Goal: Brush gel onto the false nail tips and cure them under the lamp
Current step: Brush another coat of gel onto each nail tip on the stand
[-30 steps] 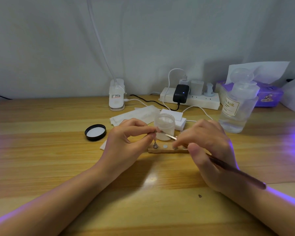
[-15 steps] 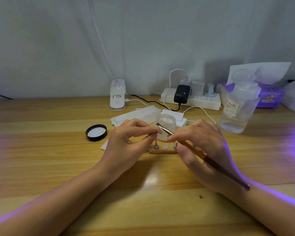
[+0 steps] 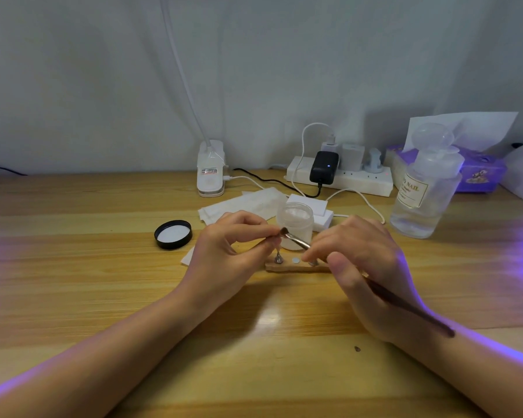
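My right hand (image 3: 366,267) grips a long brown brush (image 3: 405,309) like a pen; its bristle end (image 3: 283,231) touches what my left hand (image 3: 233,251) pinches between thumb and forefinger. That item is a small nail tip holder, mostly hidden by my fingers. Below the hands lies a small wooden stand (image 3: 296,267) with metal pegs (image 3: 278,258) on it. An open frosted gel jar (image 3: 295,226) stands just behind the stand.
The jar's black lid (image 3: 173,234) lies to the left. White wipes (image 3: 242,203), a clip lamp base (image 3: 211,168), a power strip (image 3: 341,176), a clear bottle (image 3: 426,191) and a purple tissue box (image 3: 480,173) sit behind. Violet light falls from the right.
The brush tip rose from near the stand and swung left up to the item pinched in my left hand. My left hand stayed put.
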`<action>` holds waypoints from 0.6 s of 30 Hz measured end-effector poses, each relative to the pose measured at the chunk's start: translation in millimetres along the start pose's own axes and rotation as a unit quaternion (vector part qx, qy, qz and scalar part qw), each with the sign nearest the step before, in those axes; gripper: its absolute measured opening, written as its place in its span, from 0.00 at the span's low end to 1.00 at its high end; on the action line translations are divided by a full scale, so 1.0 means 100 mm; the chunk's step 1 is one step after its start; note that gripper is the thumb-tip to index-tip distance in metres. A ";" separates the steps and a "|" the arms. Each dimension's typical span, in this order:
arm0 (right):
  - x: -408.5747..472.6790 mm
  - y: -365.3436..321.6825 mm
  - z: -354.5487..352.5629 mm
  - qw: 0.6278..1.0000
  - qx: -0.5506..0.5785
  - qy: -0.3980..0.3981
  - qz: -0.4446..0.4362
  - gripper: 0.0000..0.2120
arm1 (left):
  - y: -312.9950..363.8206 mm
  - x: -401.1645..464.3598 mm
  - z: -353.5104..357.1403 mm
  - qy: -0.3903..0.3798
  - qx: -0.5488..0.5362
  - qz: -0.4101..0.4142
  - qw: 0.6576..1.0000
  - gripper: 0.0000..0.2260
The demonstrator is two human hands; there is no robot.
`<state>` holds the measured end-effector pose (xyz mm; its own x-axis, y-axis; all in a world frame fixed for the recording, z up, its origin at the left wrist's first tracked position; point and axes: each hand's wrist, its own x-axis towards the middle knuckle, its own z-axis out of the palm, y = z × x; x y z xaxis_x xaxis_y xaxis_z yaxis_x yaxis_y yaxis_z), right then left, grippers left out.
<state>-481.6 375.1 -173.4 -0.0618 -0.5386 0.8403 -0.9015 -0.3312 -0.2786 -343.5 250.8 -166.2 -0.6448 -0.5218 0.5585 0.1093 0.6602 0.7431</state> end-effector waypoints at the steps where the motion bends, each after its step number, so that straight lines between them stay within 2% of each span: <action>1: 0.00 0.01 -0.01 1.000 0.009 0.008 -0.004 0.26 | 0.00 0.00 0.00 0.000 0.004 0.002 1.000 0.10; 4: 0.00 0.02 -0.02 0.999 0.034 0.035 -0.007 0.29 | 0.00 0.00 0.00 -0.001 0.007 0.002 1.000 0.10; 8: 0.01 0.00 0.00 1.000 0.015 0.025 0.010 0.17 | -0.01 0.01 0.00 -0.003 0.015 0.008 1.000 0.09; 10: 0.01 -0.01 0.01 1.000 -0.002 0.005 0.017 0.15 | -0.01 0.01 -0.01 -0.001 0.014 0.010 1.000 0.10; 15: 0.00 0.00 -0.01 0.999 0.035 0.036 0.019 0.28 | -0.01 0.00 -0.01 -0.003 0.009 0.003 1.000 0.10; 18: 0.00 -0.01 -0.01 0.999 0.035 0.033 0.020 0.26 | 0.00 0.00 -0.01 -0.002 0.004 0.005 1.000 0.08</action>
<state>-481.2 376.8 -172.7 -0.1272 -0.5019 0.8555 -0.8657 -0.3648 -0.3427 -343.0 250.6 -165.9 -0.6463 -0.5136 0.5644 0.1094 0.6696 0.7346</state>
